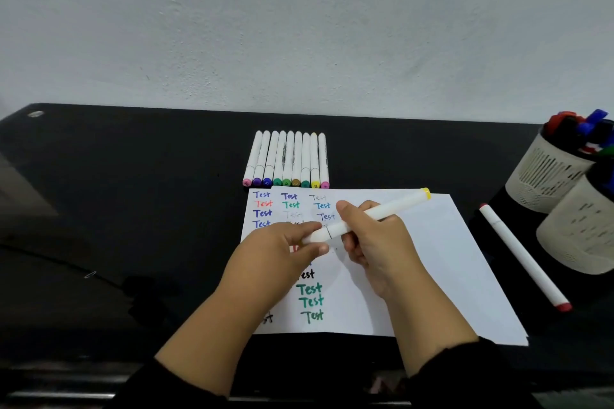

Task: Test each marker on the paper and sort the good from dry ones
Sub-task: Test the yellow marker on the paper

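Note:
A white sheet of paper [442,262] lies on the black table, covered on its left side with the word "Test" in several colours, some faint. Over it I hold a white marker with a yellow end [382,211], slanting up to the right. My right hand [378,246] grips its barrel. My left hand [282,252] pinches the cap at its lower left end. A row of several white markers with coloured ends [287,159] lies just beyond the paper. One white marker with red ends [521,254] lies alone to the right of the paper.
Two pale mesh pen holders [548,173] stand at the right edge, the far one full of red, blue and black pens. The black table [133,192] meets a grey wall behind. A thin cable [50,257] runs across the table's left part.

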Demonstrator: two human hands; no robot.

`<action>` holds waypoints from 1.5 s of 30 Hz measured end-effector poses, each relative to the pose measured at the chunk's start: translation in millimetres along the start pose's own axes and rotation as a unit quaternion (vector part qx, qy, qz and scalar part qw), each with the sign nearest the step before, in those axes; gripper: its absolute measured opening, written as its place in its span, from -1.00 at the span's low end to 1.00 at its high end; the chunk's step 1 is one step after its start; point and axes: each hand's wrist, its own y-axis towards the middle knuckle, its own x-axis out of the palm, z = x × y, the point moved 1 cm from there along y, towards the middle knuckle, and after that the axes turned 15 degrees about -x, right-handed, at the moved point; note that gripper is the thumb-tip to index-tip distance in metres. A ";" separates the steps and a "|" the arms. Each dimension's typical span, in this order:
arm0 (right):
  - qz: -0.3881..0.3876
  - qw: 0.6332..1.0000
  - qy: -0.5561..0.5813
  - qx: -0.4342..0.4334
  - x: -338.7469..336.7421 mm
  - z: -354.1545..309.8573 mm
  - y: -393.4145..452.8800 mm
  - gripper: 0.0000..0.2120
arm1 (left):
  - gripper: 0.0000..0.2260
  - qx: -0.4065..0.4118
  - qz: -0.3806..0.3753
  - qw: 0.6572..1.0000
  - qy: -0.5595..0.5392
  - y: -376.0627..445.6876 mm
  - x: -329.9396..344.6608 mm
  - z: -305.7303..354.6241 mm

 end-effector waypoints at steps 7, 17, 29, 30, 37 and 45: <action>0.013 0.999 0.045 0.012 2.9 3.0 -3.2 -0.62 | -0.78 -0.025 -0.029 0.999 -0.016 -0.2 -1.1 0.8; -0.029 0.999 0.005 -0.019 2.8 0.7 1.7 -0.67 | -0.87 -0.041 -0.104 0.994 -0.019 4.1 -10.7 3.2; 0.070 0.996 0.046 -0.001 -13.0 -3.7 14.6 -0.68 | -0.88 -0.043 -0.081 0.996 -0.019 4.3 -18.4 -1.1; 0.085 0.995 0.049 -0.002 -19.1 -5.6 16.9 -0.68 | -0.91 -0.050 -0.080 0.995 -0.031 5.6 -21.1 -3.5; 0.026 0.999 -0.014 -0.024 -21.3 -0.3 16.5 -0.81 | -0.66 -0.056 0.025 0.996 -0.061 9.0 -11.7 -6.2; 0.022 0.962 -0.243 -0.120 -9.1 14.8 18.7 -0.65 | -0.65 -0.052 0.032 0.996 -0.057 16.3 -4.5 -1.0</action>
